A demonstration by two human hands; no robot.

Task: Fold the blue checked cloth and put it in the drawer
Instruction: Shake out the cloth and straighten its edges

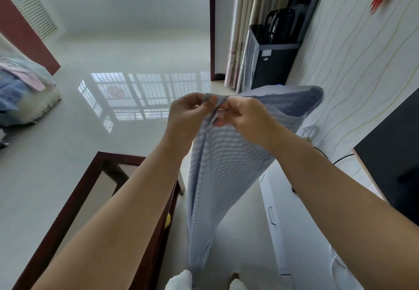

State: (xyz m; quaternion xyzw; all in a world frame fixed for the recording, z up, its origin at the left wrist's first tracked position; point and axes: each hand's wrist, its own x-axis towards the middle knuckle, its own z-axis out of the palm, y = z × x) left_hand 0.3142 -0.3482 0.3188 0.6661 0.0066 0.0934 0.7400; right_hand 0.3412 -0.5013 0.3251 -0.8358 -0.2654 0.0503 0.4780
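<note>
Both hands meet at chest height in front of the person, each pinching the top edge of the blue checked cloth (224,153); the left hand (188,117) has thumb and forefinger closed on a corner, its other fingers curled in; the right hand (244,117) is closed on the same edge just beside it, so the two nearly touch; the cloth hangs down from the hands in a long, doubled fall that reaches almost to the person's white-socked feet (181,280), while its upper part billows out to the right of the hands, away from the person; left of the cloth stands a dark wooden table (95,176) with a glass top, its near edge partly hidden behind the left forearm, and a small yellow thing (168,220) shows at its side, too hidden to identify; right of the cloth runs a low white cabinet (288,226) with a handled front, much of it covered by the right forearm and the hanging fabric; beyond the cloth a black water dispenser (274,63) stands against the striped wall beside pale curtains (247,29); far left of the cloth lies a heap of bedding (20,90) on the glossy floor (113,135).
</note>
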